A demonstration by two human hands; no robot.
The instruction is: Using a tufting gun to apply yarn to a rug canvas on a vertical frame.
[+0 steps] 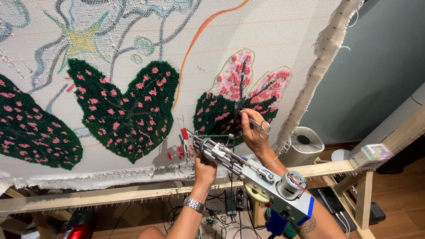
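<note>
Left hand (pixel 205 169), wristwatch (pixel 194 204) on the wrist, clenched around the grip of a metal tufting gun (pixel 252 177), underneath the front part of the tool. Gun held tilted, needle end up and to the left, close against the stretched backing cloth (pixel 274 35); motor and blue-edged rear housing low and to the right, nearest the camera. Green yarn (pixel 208 135) seen running toward the needle tip, and a few loose red yarn ends (pixel 182 141) hanging just beside that tip.

Right hand (pixel 253 132) raised above and slightly right of the gun, fingers through the loops of small silver scissors (pixel 256 124) and closed on them. Scissor blades pointed up and left, tips lying on the half-finished leaf (pixel 241 95), dark green with pink spots below and pale pink above. Thin bracelet (pixel 271 161) worn on that wrist. Hand and gun near each other; whether touching could not be told.

Left of that leaf, a finished dark green leaf (pixel 128 108) with pink spots, and a third one (pixel 31 132) at the left edge. Cloth pinned on a wooden frame (pixel 110 194), its frayed edge hanging at the right. Beyond the frame, a round white fan (pixel 304 142) stood on the floor, and a tangle of cables (pixel 221 208) lay below.
</note>
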